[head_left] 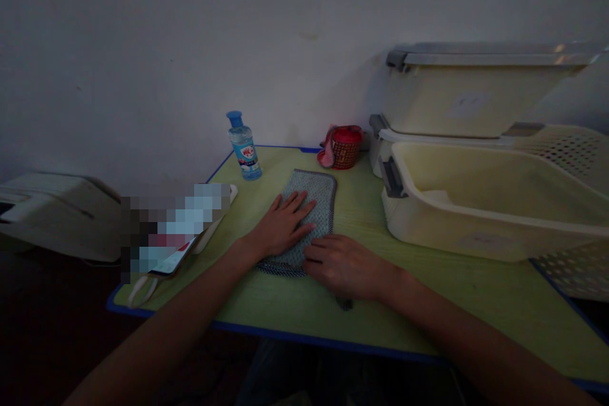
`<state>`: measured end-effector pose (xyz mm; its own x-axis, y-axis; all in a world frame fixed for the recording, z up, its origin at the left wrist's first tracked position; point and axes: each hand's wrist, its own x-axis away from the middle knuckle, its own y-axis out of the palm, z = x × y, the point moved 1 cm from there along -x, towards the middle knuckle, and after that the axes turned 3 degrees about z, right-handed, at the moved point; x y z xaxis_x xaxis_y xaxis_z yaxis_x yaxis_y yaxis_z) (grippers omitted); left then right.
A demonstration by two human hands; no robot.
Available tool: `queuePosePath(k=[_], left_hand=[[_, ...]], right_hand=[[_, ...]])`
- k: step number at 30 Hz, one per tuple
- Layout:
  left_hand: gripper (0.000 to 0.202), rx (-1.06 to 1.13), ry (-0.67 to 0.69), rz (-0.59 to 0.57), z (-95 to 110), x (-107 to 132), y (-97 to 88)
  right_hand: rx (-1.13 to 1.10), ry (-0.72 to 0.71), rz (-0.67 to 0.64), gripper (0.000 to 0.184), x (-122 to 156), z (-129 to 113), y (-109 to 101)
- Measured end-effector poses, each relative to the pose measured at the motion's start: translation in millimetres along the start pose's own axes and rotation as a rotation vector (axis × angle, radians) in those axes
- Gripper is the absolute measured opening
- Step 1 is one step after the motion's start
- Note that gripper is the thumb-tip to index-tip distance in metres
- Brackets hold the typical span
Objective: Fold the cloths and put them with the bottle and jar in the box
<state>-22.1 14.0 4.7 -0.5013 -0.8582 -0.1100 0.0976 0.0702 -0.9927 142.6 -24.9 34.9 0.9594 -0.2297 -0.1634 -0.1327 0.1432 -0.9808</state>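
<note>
A grey folded cloth (311, 200) lies on the green table (428, 285), near its middle. My left hand (283, 225) rests flat on the cloth's left half with the fingers stretched out and apart. My right hand (345, 266) lies at the cloth's near right corner, fingers curled loosely and pointing left, their tips touching the cloth's edge. Whether those fingers pinch the edge is hard to tell in the dim light.
A small clear bottle with a blue cap (243, 146) stands at the back left. A red pouch (343, 146) sits behind the cloth. Cream plastic bins (476, 203) are stacked at the right. A phone (166, 260) lies at the left edge.
</note>
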Motion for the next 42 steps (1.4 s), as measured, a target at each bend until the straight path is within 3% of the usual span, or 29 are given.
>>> queuePosePath(k=[5, 13, 21, 24, 26, 31, 36, 42], left_hand=[[0.058, 0.003, 0.019, -0.015, -2, 1, -1.5], [0.058, 0.061, 0.025, -0.059, -2, 2, -3.6], [0.057, 0.101, 0.062, -0.053, -1, 3, -1.7], [0.058, 0.108, 0.075, -0.055, -1, 3, -0.5], [0.057, 0.116, 0.082, -0.054, -2, 1, 1.0], [0.054, 0.178, 0.059, -0.085, -6, 0, 6.4], [0.053, 0.599, 0.044, 0.047, -3, 7, -2.4], [0.037, 1.141, -0.29, 0.145, -8, -7, -5.1]], right_hand=[[-0.122, 0.023, -0.045, 0.013, 2, 2, -5], [-0.537, -0.006, -0.182, 0.011, 2, -2, -19], [-1.139, -0.084, -0.21, 0.007, 2, -15, -4], [-1.34, -0.072, -0.182, 0.006, 3, -12, -8], [-1.419, 0.029, -0.117, 0.005, 6, -3, -17], [-1.418, 0.503, 0.121, 0.009, 20, 39, -35], [-1.251, 0.907, 0.278, 0.007, 28, 71, -12], [-1.036, 0.991, 0.204, 0.008, 25, 79, 11]])
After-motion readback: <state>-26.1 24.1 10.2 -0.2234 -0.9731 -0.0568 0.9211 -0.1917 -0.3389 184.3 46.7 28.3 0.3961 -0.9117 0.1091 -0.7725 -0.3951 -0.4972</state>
